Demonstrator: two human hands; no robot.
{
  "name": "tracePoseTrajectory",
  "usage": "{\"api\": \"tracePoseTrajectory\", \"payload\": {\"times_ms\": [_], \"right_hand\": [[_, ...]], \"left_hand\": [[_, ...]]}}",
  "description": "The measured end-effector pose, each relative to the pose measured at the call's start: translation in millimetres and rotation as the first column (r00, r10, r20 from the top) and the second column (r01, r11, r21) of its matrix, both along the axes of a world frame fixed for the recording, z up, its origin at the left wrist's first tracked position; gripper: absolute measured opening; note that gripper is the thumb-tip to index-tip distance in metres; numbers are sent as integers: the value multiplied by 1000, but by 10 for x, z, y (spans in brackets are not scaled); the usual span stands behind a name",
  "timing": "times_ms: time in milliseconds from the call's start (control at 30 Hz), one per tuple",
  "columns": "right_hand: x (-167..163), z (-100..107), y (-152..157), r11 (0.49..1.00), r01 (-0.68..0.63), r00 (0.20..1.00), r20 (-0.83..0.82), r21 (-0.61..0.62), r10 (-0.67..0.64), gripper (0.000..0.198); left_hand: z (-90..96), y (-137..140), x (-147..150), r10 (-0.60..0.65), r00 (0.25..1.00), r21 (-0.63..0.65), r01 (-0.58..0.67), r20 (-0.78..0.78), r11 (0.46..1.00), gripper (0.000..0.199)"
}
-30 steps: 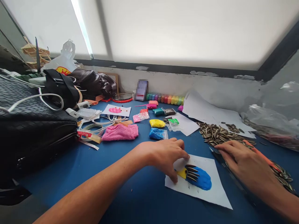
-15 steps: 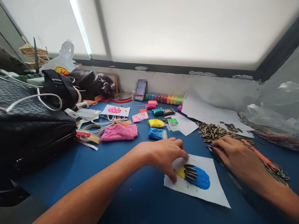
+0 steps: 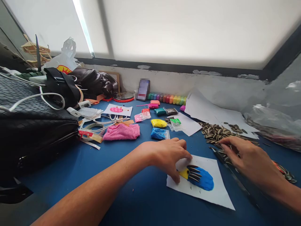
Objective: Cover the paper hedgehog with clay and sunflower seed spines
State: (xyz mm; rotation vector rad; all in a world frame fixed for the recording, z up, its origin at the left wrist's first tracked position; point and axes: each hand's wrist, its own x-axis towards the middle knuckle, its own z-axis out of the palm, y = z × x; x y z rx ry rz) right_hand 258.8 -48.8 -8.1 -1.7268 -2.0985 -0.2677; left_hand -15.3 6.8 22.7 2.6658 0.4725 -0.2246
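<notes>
My left hand point(image 3: 169, 155) lies with thumb and fingers spread on the upper left of a white paper sheet point(image 3: 218, 199), pressing it to the table. On the sheet is a hedgehog-like figure with a blue clay body point(image 3: 208, 180) and a yellow clay head point(image 3: 183, 173). Several striped sunflower seeds point(image 3: 194, 173) stick in the clay behind the head. My right hand point(image 3: 249, 163) hovers at the near edge of a pile of sunflower seeds point(image 3: 213, 131), thumb and forefinger apart. Left of it lies a slim dark pointed tool point(image 3: 218, 155), perhaps tweezers.
Packets of blue clay point(image 3: 158, 133), yellow clay point(image 3: 159, 123) and other colours lie ahead, near a pink cloth point(image 3: 122, 131). Further back stands a phone point(image 3: 142, 90). A black bag point(image 3: 42, 138) and white cables fill the left; a plastic bag point(image 3: 270, 122) lies right.
My right hand has moved right, away from the slim dark tool and over the seeds. My left hand still holds the sheet down. The view has shifted slightly.
</notes>
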Motion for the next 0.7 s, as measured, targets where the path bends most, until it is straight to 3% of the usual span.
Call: {"api": "tracePoseTrajectory", "payload": {"times_ms": [167,300,433,567,700], "right_hand": [[-71,103,-137,991,38,986,-154,-127,-57,34],[-173,128,-230,960,-54,962,-272,-274,-24,36],[-295,134,-284,966,-159,938,-336,-205,83,32],[-393,103,-319,956,-256,951,-218,-146,221,28],[-475,74,-345,956,-281,947,-185,-88,262,24]], "left_hand": [[2,3,-2,4,1000,-1,-4,-1,1000,56],[-12,5,-4,4,1000,-5,-4,2,1000,54],[-24,8,-2,1,1000,-12,-1,8,1000,58],[-25,10,4,-2,1000,1,2,12,1000,62],[-12,16,-10,-3,1000,-3,3,12,1000,63]]}}
